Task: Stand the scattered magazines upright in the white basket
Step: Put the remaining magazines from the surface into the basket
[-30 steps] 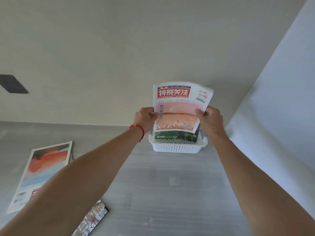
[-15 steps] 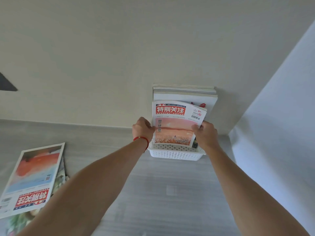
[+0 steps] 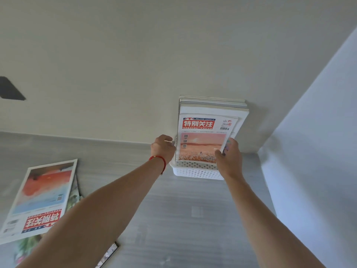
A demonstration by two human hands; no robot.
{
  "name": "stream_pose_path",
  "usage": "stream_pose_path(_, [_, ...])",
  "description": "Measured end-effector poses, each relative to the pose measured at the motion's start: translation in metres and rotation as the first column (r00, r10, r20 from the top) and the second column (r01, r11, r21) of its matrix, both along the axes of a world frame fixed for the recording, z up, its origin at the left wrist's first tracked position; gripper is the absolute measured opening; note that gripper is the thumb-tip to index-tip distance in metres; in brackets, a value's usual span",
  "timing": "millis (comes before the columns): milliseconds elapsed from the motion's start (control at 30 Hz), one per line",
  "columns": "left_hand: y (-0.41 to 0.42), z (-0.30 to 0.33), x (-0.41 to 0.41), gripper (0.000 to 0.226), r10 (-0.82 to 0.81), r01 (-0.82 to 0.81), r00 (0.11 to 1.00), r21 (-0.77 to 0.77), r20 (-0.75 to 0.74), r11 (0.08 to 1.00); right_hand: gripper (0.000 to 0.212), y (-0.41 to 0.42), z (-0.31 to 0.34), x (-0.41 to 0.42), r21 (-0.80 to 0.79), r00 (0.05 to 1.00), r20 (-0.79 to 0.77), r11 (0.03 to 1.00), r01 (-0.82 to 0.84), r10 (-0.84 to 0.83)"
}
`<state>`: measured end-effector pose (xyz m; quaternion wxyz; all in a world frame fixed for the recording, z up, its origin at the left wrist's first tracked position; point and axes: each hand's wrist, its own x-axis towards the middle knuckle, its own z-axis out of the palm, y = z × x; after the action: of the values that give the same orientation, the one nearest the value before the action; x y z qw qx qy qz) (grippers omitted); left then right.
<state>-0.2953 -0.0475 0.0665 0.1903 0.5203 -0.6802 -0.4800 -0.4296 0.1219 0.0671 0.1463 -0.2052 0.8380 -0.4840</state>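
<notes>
A white perforated basket (image 3: 195, 173) stands on the grey floor against the wall. Several magazines (image 3: 212, 107) stand upright in it, leaning on the wall. In front of them stands a magazine with a red title and an orange field picture (image 3: 201, 140), its lower edge inside the basket. My left hand (image 3: 163, 148), with a red string on the wrist, holds its left edge. My right hand (image 3: 229, 153) grips its lower right edge. More magazines lie flat at the left: one with a red and blue cover (image 3: 42, 198) on top of another.
A pale wall rises behind the basket, and a bluish-white wall (image 3: 309, 151) closes the right side. A dark magazine corner (image 3: 110, 254) shows under my left arm. A dark patch (image 3: 9, 89) sits on the wall at far left.
The red-titled magazine has gone down from above the basket into it, in front of the standing ones. Both hands came lower with it.
</notes>
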Motion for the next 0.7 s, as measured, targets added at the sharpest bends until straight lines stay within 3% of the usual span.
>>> stream_pose_path(100, [0.005,0.004,0.044,0.039,-0.03,0.026,0.993,-0.036,-0.115,0.999,0.048,0.011,-0.003,0.03,-0.053,0.999,-0.051,0.998,0.016,-0.019])
stream_pose_path(233, [0.015,-0.008,0.138,0.045,-0.052,0.035,0.994,-0.171,-0.093,0.985,0.037,0.02,-0.014,0.09,-0.048,0.992,-0.116,0.997,-0.056,0.05])
stream_pose_path(367, [0.008,-0.029,0.25,0.046,0.011,0.011,0.988,-0.139,0.153,0.99,0.026,-0.001,-0.028,0.171,0.061,0.962,-0.073,0.964,-0.26,0.264])
stream_pose_path(467, [-0.016,-0.046,0.33,0.052,0.052,-0.004,0.948,-0.152,0.313,0.988,0.027,-0.03,-0.036,0.243,0.121,0.883,-0.024,0.878,-0.462,0.468])
stream_pose_path(600, [-0.058,-0.066,0.403,0.081,-0.072,0.154,0.756,-0.07,0.651,0.986,0.02,-0.065,-0.045,0.326,0.14,0.738,0.073,0.726,-0.673,0.67])
stream_pose_path(700, [-0.069,-0.088,0.424,0.083,-0.236,0.272,0.651,0.069,0.722,0.96,0.028,-0.08,-0.052,0.368,0.174,0.705,0.119,0.684,-0.709,0.7])
